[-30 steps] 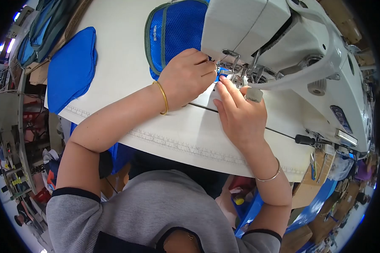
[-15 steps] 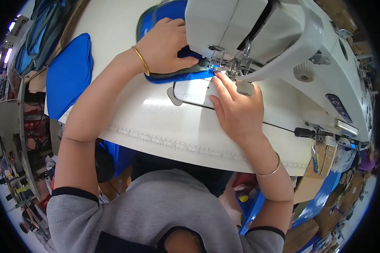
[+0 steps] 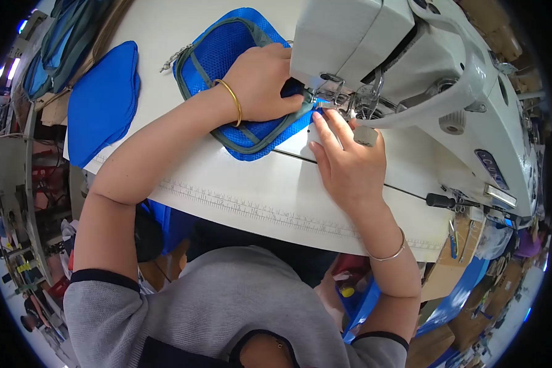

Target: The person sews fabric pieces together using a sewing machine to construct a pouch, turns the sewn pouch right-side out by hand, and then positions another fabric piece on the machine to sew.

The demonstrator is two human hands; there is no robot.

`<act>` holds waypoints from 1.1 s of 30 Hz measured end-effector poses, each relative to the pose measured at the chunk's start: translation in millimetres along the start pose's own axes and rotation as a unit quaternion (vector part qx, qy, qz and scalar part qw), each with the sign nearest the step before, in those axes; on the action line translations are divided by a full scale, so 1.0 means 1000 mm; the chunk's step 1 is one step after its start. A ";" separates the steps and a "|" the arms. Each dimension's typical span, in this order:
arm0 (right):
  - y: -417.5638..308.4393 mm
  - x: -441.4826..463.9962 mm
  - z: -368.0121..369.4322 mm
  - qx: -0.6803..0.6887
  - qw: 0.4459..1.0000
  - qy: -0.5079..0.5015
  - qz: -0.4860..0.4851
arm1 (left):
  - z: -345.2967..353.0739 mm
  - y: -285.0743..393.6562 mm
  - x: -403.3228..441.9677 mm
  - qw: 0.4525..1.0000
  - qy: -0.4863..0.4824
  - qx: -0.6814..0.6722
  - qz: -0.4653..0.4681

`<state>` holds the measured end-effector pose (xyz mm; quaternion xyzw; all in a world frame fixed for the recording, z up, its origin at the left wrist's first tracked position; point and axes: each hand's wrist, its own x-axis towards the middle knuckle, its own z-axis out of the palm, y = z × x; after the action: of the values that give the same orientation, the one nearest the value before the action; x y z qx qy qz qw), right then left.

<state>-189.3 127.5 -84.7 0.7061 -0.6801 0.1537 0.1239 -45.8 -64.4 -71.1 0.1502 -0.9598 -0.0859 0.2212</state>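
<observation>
A blue mesh pouch (image 3: 218,55) with dark grey-green edging lies on the white table, its right edge at the needle area of the white sewing machine (image 3: 343,43). My left hand (image 3: 260,83) grips the pouch at that side, the thumb pointing toward the needle; the machine head hides part of the fingers. My right hand (image 3: 352,159) is beside the needle area, fingers stretched out and flat, with the fingertips touching the blue edge. The exact stitching point is hidden behind fingers and machine parts.
Blue fabric pieces (image 3: 104,101) lie at the table's left, near hanging blue-grey items (image 3: 58,49). A printed ruler (image 3: 245,202) runs along the front edge. At right are a black-handled screwdriver (image 3: 440,200) and blue-handled snips (image 3: 452,239) on cardboard.
The pouch has turned and swung toward me, so more of its mesh and its zip-pull end show. My left hand has moved slightly right and down with it; my right hand has barely moved.
</observation>
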 end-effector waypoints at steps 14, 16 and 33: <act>0.001 -0.001 -0.003 -0.005 1.000 -0.019 0.010 | -0.002 0.009 0.004 0.990 -0.056 -0.041 -0.124; 0.001 -0.001 -0.003 -0.005 1.000 -0.023 0.010 | -0.002 0.009 0.003 0.984 -0.090 -0.035 -0.153; -0.007 -0.008 -0.001 0.052 0.993 0.010 -0.103 | -0.013 0.010 0.008 0.992 -0.078 0.065 -0.080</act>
<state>-182.3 135.7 -86.8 0.7764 -0.5935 0.1821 0.1087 -49.6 -59.4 -54.0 0.2333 -0.9626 -0.0518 0.1277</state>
